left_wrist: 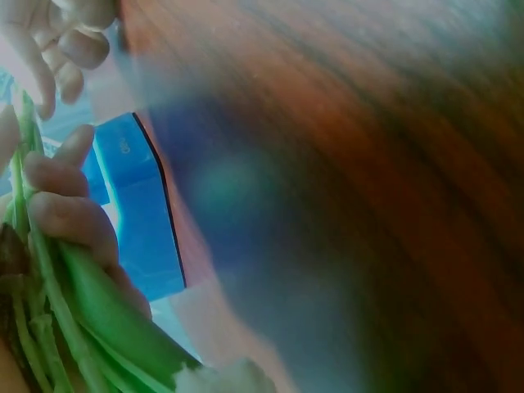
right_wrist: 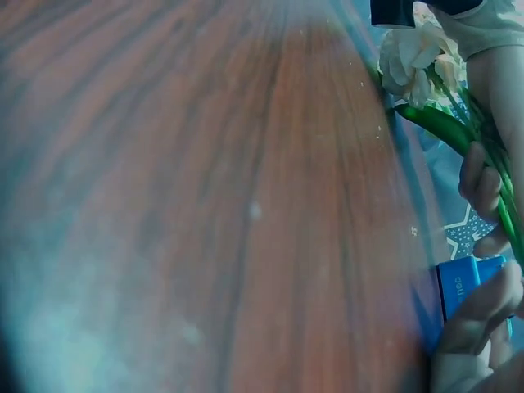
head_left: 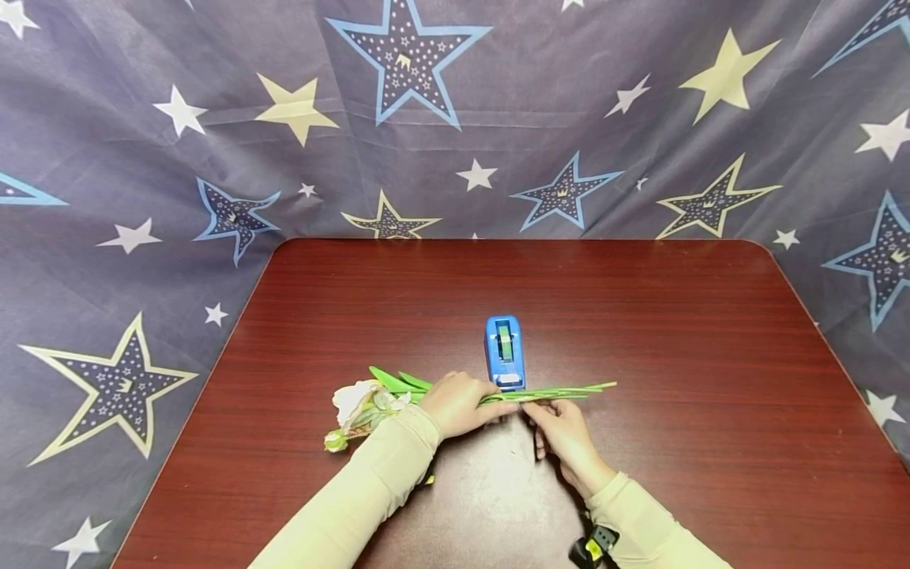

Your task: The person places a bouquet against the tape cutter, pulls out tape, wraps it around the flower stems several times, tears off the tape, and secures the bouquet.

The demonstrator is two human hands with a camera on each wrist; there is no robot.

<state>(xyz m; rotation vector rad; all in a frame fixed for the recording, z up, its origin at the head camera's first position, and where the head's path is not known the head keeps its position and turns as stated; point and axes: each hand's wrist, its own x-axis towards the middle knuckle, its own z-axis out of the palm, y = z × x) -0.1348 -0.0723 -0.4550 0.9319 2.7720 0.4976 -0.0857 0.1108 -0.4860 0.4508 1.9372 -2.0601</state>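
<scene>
A bunch of flowers [head_left: 355, 407] with pale blossoms, green leaves and long thin stems [head_left: 562, 393] lies crosswise in front of me, blossoms to the left. My left hand [head_left: 458, 401] grips the stems just below the leaves; its curled fingers [left_wrist: 70, 213] wrap them in the left wrist view. Close beside it, my right hand [head_left: 569, 438] pinches at the stems with thumb and forefinger. Directly behind the stems stands a blue tape dispenser [head_left: 505, 348] with a green-cored roll, its front end right at the stems.
The dark red-brown wooden table [head_left: 675, 332] reaches back to a grey star-patterned cloth [head_left: 455, 150], which also hangs at both sides. Black straps with yellow bits [head_left: 596, 545] show at the wrists, below the cream sleeves [head_left: 355, 506].
</scene>
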